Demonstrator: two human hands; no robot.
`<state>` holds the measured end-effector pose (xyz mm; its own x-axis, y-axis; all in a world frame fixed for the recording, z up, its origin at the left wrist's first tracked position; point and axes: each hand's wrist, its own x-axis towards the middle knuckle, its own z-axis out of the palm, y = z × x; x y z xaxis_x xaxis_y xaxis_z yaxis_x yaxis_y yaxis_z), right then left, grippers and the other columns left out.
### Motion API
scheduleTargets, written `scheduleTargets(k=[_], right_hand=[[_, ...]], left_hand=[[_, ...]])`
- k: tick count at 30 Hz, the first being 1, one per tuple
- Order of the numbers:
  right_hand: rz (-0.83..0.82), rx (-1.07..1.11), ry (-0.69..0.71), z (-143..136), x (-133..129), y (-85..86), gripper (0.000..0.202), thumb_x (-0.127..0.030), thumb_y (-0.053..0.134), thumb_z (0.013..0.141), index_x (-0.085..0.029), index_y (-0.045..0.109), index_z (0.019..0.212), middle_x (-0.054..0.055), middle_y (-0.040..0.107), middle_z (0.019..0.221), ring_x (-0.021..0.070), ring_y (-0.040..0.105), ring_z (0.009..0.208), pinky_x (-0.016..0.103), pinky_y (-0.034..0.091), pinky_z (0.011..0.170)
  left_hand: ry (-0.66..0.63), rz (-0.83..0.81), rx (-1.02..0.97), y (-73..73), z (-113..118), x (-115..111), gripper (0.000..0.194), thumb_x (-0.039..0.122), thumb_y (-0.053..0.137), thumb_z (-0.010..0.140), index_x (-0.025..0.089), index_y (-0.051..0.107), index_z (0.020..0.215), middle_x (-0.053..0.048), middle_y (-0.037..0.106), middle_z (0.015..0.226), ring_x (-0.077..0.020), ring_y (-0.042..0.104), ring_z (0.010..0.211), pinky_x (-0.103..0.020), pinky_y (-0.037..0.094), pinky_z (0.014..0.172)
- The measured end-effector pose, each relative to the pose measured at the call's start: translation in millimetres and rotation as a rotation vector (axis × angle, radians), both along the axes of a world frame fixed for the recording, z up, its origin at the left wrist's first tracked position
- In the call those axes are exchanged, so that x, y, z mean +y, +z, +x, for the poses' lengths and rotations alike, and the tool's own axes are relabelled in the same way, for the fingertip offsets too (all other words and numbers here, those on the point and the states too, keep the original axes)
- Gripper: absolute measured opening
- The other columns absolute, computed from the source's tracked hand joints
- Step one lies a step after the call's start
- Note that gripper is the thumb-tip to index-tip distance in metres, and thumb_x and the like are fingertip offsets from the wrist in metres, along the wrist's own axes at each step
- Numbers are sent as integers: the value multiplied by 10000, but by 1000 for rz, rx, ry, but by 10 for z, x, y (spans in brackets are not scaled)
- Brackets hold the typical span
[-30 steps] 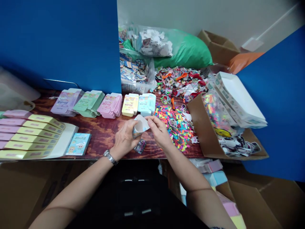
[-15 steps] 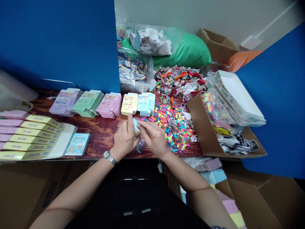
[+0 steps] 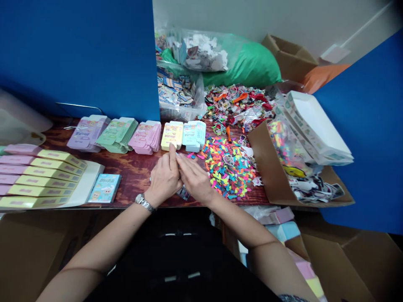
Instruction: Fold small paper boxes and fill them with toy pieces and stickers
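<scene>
My left hand (image 3: pixel 166 174) and my right hand (image 3: pixel 195 178) are pressed together above the front of the table, closed around a light-blue small box. Only a sliver of the box shows near my fingertips; the rest is hidden by my hands. Below them, a dark printed packet (image 3: pixel 183 193) lies on the wood, partly covered. Just beyond my fingers stand a stack of flat yellow cartons (image 3: pixel 171 136) and a stack of flat light-blue cartons (image 3: pixel 194 136). To the right of my right hand spreads a pile of small bright-coloured pieces (image 3: pixel 231 170).
Pink (image 3: pixel 145 137), green (image 3: pixel 116 135) and purple cartons (image 3: pixel 88 133) continue the row leftwards. A filled blue box (image 3: pixel 105 188) lies beside a tray of yellow and pink boxes (image 3: pixel 47 180). At right stands an open cardboard box (image 3: pixel 262 161); behind is a heap of trinkets (image 3: pixel 239 107).
My hands have come closer together, my right fingers now straighter and laid against my left hand. The blue box, visible between them before, is now almost covered.
</scene>
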<state>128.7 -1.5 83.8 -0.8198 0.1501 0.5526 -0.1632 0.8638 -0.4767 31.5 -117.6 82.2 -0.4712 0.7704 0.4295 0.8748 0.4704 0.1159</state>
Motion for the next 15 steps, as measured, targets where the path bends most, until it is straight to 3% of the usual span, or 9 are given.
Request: scheduleTargets(k=[2,6,8,9,10,12,15], right_hand=[[-211,-36,-42,-16,111,-18,390,-252,460,988,-156,575,1348,64,549,1348,152,541,1261,309,432,1150],[-980,-1,-230,-82,243,-73,465,-451,562,920,-173,565,1293,75,584,1295,179,619,1115,319,561,948],[-1278,-73,-153,-119,182,-103,511,-493,602,879,-186,534,1283,77,589,1279,183,638,1046,316,581,862],[-1342,-127,-84,-129,133,-118,510,-495,610,872,-189,529,1271,77,589,1274,182,636,1040,313,576,861],[-1341,-179,-19,-126,87,-135,496,-495,601,878,-188,530,1260,78,587,1271,180,628,1056,310,566,881],[-1151,-266,42,-73,35,-180,466,-495,540,919,-187,526,1269,84,575,1275,174,601,1106,302,535,932],[-518,-538,-69,126,74,-296,512,-527,568,907,-189,527,1289,118,529,1294,217,573,1115,336,515,917]], left_hand=[[-53,31,0,9,-82,-55,938,398,534,887,34,-35,1538,-193,529,1115,-296,556,962,-369,514,736],[-239,331,-61,-59,-232,-161,1233,608,708,752,139,-115,1541,-258,358,1425,-417,412,1298,-571,382,1056],[-327,446,-279,-132,-230,-161,1277,613,733,731,158,-153,1531,-263,264,1503,-393,363,1368,-546,369,1095],[-356,478,-410,-171,-214,-150,1228,590,721,757,169,-131,1535,-254,268,1508,-363,392,1362,-511,400,1085],[-366,505,-523,-207,-195,-139,1152,561,707,785,181,-73,1542,-238,311,1492,-331,439,1334,-478,429,1070],[-346,562,-639,-265,-178,-134,984,501,706,808,193,110,1527,-192,444,1399,-281,532,1245,-434,462,1046],[-255,597,-604,-315,-242,-197,844,453,774,752,167,334,1413,-146,532,1270,-264,568,1179,-414,468,1036]])
